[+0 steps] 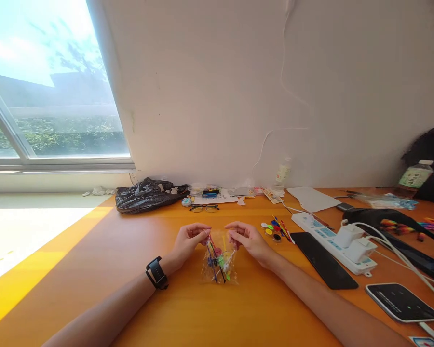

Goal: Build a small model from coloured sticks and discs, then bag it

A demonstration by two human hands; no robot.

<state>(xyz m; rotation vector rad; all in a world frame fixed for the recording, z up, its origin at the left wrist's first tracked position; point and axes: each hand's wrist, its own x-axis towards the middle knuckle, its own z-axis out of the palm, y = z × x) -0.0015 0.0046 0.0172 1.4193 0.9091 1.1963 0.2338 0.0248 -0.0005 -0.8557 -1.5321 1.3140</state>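
Note:
A clear plastic bag [220, 265] hangs upright between my hands over the orange table [159, 313]. Inside it are small colourful pieces, among them thin dark sticks and pink, green, blue and white bits. My left hand [192, 241], with a black watch [156, 273] on the wrist, pinches the bag's upper left corner. At the upper right corner, my right hand [251, 241] holds the bag between thumb and fingers. Right of that hand lie several coloured round discs [268, 232] and a bunch of thin coloured sticks [284, 229].
To the right are a black phone [323, 260], a white power strip [332, 243] with chargers and cables, and a black charging pad [402, 301]. Glasses [204, 208], a black plastic bag [148, 195] and a bottle [282, 172] stand or lie near the wall.

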